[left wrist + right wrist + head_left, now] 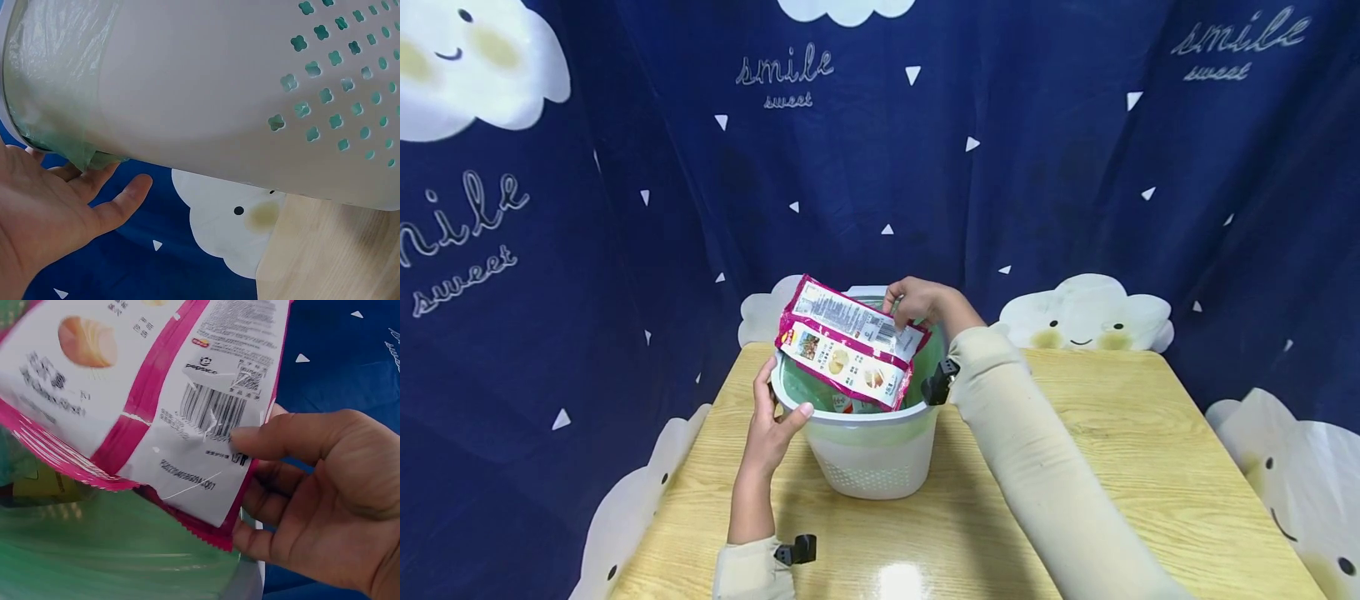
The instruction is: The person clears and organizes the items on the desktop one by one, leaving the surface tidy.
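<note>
My right hand (921, 302) pinches one edge of a pink and white chip bag (842, 346), its thumb pressing on the barcode side and its other fingers behind. The bag, back panel up, slants over the mouth of a white basket (872, 475). A translucent green plastic bag (156, 550) lines that basket and folds over its rim. My left hand (771, 433) is at the basket's near left rim, fingers spread along the outside. In the left wrist view, the left hand (69, 206) has its fingertips right by the liner's overhang.
Inside the basket, partly hidden below the chip bag, lies a red and white package (850, 405). The basket stands on a light wood table (1075, 450). A dark blue curtain (865, 167) with white clouds and triangles hangs behind and at both sides.
</note>
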`<state>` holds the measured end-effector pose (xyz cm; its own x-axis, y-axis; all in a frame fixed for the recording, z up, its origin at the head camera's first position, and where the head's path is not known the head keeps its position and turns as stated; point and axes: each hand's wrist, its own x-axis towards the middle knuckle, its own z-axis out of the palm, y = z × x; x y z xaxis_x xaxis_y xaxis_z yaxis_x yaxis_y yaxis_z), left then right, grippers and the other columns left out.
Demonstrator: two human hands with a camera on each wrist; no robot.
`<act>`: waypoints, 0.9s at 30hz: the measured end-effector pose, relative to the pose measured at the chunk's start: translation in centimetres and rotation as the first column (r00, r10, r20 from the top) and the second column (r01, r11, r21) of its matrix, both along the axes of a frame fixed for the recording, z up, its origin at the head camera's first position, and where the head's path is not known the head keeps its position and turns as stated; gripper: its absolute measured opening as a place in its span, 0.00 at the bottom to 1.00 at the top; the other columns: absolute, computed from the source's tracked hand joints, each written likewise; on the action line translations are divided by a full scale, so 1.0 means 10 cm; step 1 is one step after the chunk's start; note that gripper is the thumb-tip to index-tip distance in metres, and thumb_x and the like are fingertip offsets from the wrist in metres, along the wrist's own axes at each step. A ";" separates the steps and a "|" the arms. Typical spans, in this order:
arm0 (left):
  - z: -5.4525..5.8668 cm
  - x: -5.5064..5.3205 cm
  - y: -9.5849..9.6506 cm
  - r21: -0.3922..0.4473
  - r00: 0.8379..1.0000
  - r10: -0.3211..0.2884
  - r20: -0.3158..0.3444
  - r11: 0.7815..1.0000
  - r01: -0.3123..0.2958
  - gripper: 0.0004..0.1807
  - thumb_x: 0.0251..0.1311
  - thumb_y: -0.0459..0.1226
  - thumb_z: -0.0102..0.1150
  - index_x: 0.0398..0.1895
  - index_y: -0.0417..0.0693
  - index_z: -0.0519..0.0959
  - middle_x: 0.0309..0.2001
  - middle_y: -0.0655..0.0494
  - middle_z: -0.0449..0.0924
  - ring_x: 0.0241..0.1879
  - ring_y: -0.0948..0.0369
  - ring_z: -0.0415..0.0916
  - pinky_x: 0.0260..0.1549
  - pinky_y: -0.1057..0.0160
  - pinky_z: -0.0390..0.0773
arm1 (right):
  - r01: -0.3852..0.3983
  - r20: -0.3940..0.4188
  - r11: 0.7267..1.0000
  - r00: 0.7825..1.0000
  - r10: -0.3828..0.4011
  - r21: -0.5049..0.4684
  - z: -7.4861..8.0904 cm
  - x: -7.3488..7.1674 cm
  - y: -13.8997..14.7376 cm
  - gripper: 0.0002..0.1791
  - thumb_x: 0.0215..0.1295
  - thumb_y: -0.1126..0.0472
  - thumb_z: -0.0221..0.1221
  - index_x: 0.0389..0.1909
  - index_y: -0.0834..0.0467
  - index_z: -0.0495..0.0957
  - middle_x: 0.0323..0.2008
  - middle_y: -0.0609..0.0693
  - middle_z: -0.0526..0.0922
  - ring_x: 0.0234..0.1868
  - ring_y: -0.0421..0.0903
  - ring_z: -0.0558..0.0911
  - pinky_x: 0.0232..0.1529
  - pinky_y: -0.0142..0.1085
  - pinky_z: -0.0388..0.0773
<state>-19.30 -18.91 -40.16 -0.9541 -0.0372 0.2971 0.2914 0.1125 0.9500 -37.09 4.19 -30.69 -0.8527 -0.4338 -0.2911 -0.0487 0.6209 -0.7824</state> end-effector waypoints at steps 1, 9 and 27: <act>0.00 0.00 0.00 0.001 1.000 -0.001 0.001 1.000 0.001 0.47 0.52 0.34 0.57 0.72 0.47 0.42 0.68 0.42 0.47 0.63 0.48 0.49 0.53 0.42 0.57 | -0.017 -0.019 1.000 1.000 0.017 0.006 0.00 0.00 0.00 0.15 0.47 0.80 0.56 0.34 0.61 0.72 0.39 0.57 0.76 0.36 0.50 0.75 0.28 0.39 0.71; -0.16 -0.12 -0.06 0.009 1.000 0.000 0.004 1.000 0.000 0.47 0.52 0.36 0.59 0.72 0.54 0.44 0.68 0.47 0.47 0.64 0.50 0.48 0.54 0.42 0.57 | -0.038 0.041 0.997 0.999 0.036 0.067 0.01 -0.03 0.02 0.14 0.48 0.77 0.58 0.36 0.60 0.74 0.38 0.56 0.77 0.38 0.50 0.74 0.36 0.43 0.73; -0.31 -0.17 -0.12 0.011 0.999 -0.009 -0.031 1.000 0.010 0.46 0.52 0.34 0.59 0.72 0.57 0.45 0.65 0.48 0.54 0.59 0.53 0.57 0.47 0.65 0.68 | -0.031 0.080 0.982 0.996 0.047 -0.186 -0.06 -0.01 0.24 0.21 0.58 0.70 0.58 0.53 0.69 0.71 0.38 0.54 0.80 0.38 0.48 0.76 0.45 0.50 0.72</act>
<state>-21.04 -20.11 -43.30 -0.9448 -0.0315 0.3262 0.3218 0.0989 0.9416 -37.19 6.54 -31.30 -0.8102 -0.5188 -0.2728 0.0005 0.4648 -0.8854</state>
